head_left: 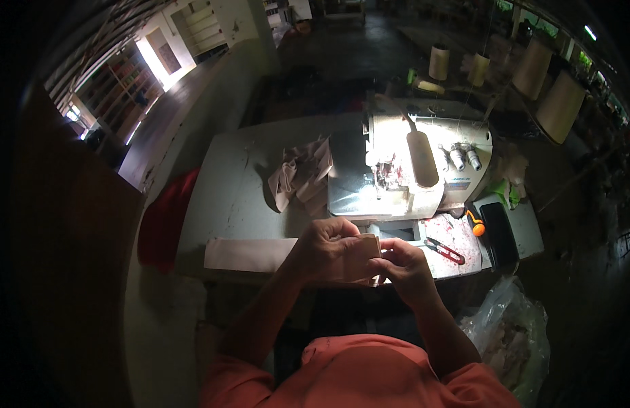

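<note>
Both my hands grip a folded, layered piece of beige fabric (361, 260) at the table's front edge. My left hand (322, 248) pinches its left part, with the thumb lying along the top. Closed on its right edge are the thumb and fingers of my right hand (403, 267). A long flat beige strip (247, 253) extends to the left along the table edge; whether it joins the held piece is hidden by my left hand. Just beyond my hands stands a white sewing machine (430, 163), lit by a bright lamp. A crumpled heap of beige fabric (301, 170) lies left of it.
On the white table (226, 183), red-handled thread snips (445, 251) lie right of my hands, beside a dark phone-like slab (498, 234) and an orange-handled tool (477, 228). Thread cones (560, 105) stand behind at right. A clear plastic bag (512, 333) hangs low at right; red cloth (167, 221) is at left.
</note>
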{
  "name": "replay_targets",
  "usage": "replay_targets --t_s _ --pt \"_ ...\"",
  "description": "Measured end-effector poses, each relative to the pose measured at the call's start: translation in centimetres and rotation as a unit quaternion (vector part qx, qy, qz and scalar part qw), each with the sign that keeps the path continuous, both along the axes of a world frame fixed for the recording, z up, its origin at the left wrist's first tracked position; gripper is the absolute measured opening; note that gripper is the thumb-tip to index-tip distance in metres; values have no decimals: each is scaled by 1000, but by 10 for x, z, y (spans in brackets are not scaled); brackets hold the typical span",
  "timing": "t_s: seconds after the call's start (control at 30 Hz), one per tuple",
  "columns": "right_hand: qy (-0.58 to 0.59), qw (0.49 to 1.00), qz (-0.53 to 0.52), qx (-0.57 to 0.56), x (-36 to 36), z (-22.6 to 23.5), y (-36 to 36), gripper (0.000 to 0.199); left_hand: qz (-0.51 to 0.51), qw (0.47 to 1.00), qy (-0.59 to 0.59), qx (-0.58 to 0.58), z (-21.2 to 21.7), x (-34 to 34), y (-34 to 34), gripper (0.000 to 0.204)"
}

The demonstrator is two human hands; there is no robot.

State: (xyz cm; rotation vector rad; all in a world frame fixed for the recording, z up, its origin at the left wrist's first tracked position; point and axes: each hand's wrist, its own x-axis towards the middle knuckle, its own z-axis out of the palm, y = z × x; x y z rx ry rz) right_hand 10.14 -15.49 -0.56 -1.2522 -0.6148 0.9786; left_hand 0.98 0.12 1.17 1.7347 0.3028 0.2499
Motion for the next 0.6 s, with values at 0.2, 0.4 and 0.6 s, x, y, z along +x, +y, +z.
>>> replay_targets --t_s 0.2,0.4,0.6 --pt "-45 997 -34 44 1 1 6 25 17 999 21 -40 4 5 2 11" --pt "-38 998 -37 24 9 1 11 25 3 1000 1 -7 -1 18 5 19" --pt "-19 999 -37 -8 16 3 10 23 13 998 24 -56 16 26 2 25"
